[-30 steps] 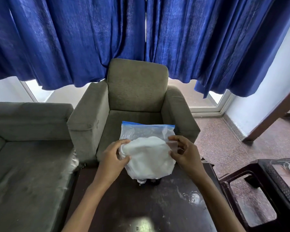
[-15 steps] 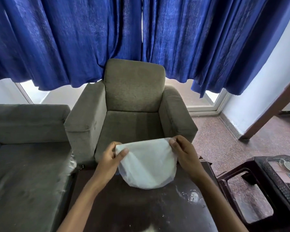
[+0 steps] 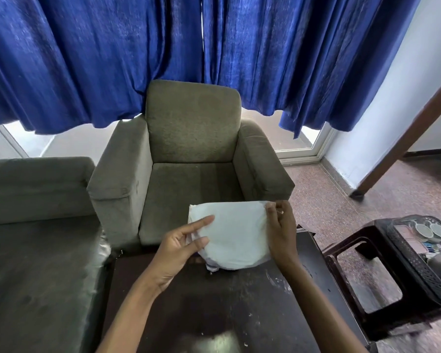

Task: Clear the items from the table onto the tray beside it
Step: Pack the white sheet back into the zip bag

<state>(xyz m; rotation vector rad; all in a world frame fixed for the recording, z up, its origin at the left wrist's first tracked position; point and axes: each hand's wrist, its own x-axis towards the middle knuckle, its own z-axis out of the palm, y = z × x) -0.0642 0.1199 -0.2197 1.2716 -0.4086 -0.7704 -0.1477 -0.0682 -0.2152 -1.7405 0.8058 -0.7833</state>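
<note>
Daylight enters beneath the blue curtains [image 3: 214, 47], glaring off the dark table [image 3: 214, 314]. Wide-angle bending curves the edges; the stool [image 3: 392, 271] at right blurs.

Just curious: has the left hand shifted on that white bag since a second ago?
Yes. The left hand has dropped from the white bag's upper left corner to its lower left edge, nearer the dark table.

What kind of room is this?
Probably a living room in a home: a grey armchair faces a dark low table, a sofa sits beside it, and blue curtains hang over the window.
</note>
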